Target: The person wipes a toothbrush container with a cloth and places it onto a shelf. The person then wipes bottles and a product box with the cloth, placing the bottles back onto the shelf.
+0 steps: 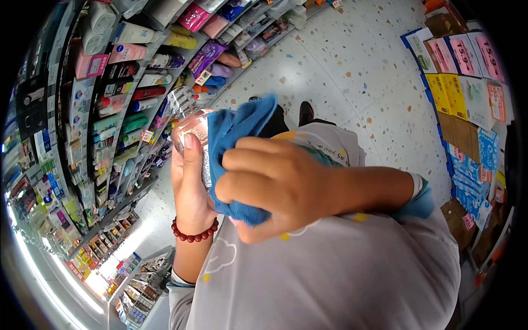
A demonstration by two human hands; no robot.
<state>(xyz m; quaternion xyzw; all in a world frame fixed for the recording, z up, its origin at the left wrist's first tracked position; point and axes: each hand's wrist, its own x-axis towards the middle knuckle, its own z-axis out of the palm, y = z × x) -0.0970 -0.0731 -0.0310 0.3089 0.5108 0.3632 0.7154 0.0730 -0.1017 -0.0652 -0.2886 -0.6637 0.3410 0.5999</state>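
My left hand (191,181), with a red bead bracelet at its wrist, is wrapped round a clear pinkish bottle (192,131), its thumb lying along the near side. My right hand (275,181) grips a blue cloth (234,124) in bent fingers and presses it against the bottle's right side. One corner of the cloth sticks up above the knuckles. The cloth covers part of the bottle, and a strip of small printed text shows beside it.
Shelves (118,159) packed with tubes, bottles and packets run along the left. Boxes with pink and yellow labels (454,99) stand at the right. Speckled floor (379,82) lies between, with a dark shoe (306,113) on it. Another shelf unit (146,286) stands at the lower left.
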